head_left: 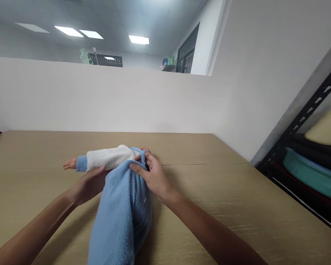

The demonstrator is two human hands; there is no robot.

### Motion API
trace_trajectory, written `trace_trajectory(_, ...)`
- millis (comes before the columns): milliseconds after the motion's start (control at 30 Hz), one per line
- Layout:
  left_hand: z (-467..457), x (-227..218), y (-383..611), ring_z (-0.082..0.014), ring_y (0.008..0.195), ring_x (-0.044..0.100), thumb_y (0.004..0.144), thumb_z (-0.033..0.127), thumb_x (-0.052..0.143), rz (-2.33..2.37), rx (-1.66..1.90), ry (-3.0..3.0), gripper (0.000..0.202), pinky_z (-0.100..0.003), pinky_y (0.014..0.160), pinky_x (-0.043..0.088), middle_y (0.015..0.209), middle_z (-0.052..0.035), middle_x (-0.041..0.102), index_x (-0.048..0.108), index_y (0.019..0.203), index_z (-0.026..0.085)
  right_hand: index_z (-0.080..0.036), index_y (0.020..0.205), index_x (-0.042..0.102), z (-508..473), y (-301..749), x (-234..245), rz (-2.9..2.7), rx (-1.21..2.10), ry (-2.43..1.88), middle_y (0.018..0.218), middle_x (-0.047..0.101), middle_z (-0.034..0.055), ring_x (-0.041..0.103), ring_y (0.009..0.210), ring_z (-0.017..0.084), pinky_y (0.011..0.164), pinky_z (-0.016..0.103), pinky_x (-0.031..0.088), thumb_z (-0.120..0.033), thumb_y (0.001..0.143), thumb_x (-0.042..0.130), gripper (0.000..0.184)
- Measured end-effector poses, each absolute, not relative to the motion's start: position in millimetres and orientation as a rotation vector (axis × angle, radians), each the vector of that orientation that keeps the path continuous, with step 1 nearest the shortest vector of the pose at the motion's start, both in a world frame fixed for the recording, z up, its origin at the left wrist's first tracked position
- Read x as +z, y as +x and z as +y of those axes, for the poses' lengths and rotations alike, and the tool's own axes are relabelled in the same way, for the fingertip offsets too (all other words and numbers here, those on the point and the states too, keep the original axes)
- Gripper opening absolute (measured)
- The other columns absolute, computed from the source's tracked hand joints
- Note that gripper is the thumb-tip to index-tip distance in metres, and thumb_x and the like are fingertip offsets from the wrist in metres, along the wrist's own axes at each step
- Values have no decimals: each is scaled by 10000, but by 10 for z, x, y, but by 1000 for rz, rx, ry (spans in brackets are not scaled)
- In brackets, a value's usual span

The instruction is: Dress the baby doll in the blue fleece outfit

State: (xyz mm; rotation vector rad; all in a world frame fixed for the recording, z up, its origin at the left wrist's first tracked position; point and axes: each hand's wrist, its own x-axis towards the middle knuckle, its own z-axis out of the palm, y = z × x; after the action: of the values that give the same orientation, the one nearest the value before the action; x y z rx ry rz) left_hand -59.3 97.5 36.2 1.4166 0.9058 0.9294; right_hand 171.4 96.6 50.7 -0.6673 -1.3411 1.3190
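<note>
A doll in fleece clothes lies across the wooden table. Its white sleeve (106,158) with a blue cuff (82,163) stretches to the left, and a small doll's hand (70,164) sticks out of the cuff. Blue fleece cloth (118,213), part of the clothing, hangs from the doll toward me. My right hand (154,175) is closed on the upper edge of this cloth, thumb on top, by some thin blue cord (139,150). From below, my left hand (89,184) holds the doll near the sleeve; its fingertips are hidden behind the cloth.
Behind the wooden table (204,206) runs a low white partition (105,99). A white wall rises at the right. Beside the table there, a black metal rack (300,119) holds a teal basin (311,173) and a cream-coloured container (325,127).
</note>
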Motion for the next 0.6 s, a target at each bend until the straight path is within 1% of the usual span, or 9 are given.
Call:
trace_trajectory(33,961,351,-571,-460,1417,564,766,881,652,876,933,1379,745,-596,1204,470,1282,-63,789,798,1243,327,-234,983,628,976,1701,484,-1307,1315,-685,1168,659,50,638,1157,244,1067,376,475,-535,741,897,471)
trace_trajectory(100,947,293,-549,-466,1456,518,697,884,733,914,969,1365,792,-593,1246,420,1323,-68,772,783,1259,328,-239,946,613,986,1680,444,-1277,1288,-709,1163,654,50,639,1143,245,1041,371,494,-539,730,902,470)
trace_trajectory(200,953,174,-555,-465,1495,466,623,822,849,1087,1059,1403,877,-589,1282,363,1386,-102,736,736,1322,305,-241,937,607,979,1674,409,-1314,1189,-742,1186,643,56,639,1132,242,1016,370,508,-534,760,880,438)
trace_trajectory(267,961,128,-557,-449,1515,446,618,778,883,1146,1136,1390,919,-568,1296,345,1430,-105,708,690,1379,301,-241,953,608,981,1684,400,-1350,1121,-772,1174,647,57,631,1144,241,1030,378,501,-521,797,852,402)
trace_trajectory(367,960,134,-543,-423,1516,456,648,734,891,1134,1207,1323,929,-526,1280,395,1485,-79,675,633,1441,324,-241,972,601,1015,1710,392,-1378,1122,-756,1174,641,60,636,1132,238,1039,392,494,-513,823,825,383)
trace_trajectory(433,952,160,-535,-430,1497,482,650,743,878,1114,1218,1298,926,-523,1253,443,1480,-60,684,629,1447,342,-237,976,602,1051,1724,384,-1399,1156,-726,1177,627,58,646,1106,233,1020,386,500,-523,819,821,393)
trace_trajectory(500,945,179,-543,-451,1472,506,605,789,866,1106,1204,1296,910,-533,1207,499,1424,-31,727,675,1392,374,-234,969,609,1078,1734,375,-1437,1173,-725,1129,624,46,651,1074,227,987,371,510,-531,816,816,393)
trace_trajectory(567,939,182,-566,-472,1441,536,540,838,855,1106,1163,1312,861,-548,1144,551,1335,-5,778,745,1278,410,-233,954,611,1091,1740,366,-1473,1176,-732,1076,633,34,653,1047,223,963,360,513,-525,826,809,375)
trace_trajectory(600,936,179,-579,-479,1414,562,539,870,827,1110,1140,1354,829,-561,1111,571,1293,-4,797,768,1229,415,-234,951,611,1093,1743,361,-1485,1174,-734,1064,642,32,654,1041,223,961,359,511,-519,832,806,366)
